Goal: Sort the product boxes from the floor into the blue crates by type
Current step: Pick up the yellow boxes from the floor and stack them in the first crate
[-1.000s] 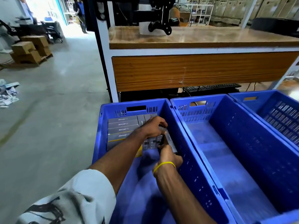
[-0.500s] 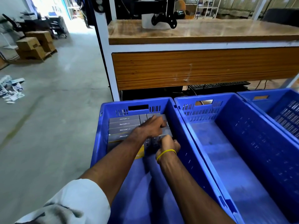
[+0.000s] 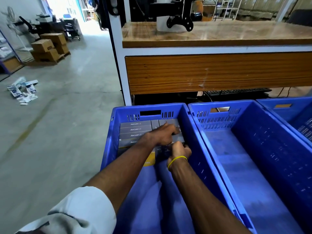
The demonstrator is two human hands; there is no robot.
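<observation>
Leans over the left crate (image 3: 168, 106), both hands at its far end. Presses the left hand (image 3: 160, 135) on top of the grey boxes (image 3: 135, 129) packed in rows against the far wall, fingers bent over the upper edge; cannot tell whether gripping one or only steadying the row. Pinches a dark box (image 3: 161, 152) in the right hand (image 3: 179, 150), fingers curled round its near end, yellow band (image 3: 177, 159) on the wrist. Holds that box low, touching the near face of the stack, just under the left palm and just ahead of the right knuckles. Cannot read its long axis for certain behind the fingers; seems to run across the crate, like the labelled boxes to the left. Looks to be seating it: needs a short push forward, away from the body, flat against the stack. Falls to the right hand, nearer and directly behind the box, with the left as a stop on top. Risks skewing the top row if pushed crooked. Has the middle crate (image 3: 253, 125) just beside on the right, bare floor showing. Has a pile (image 3: 22, 90) of boxes on the concrete well apart to the left; judging by that, far from finished.
</observation>
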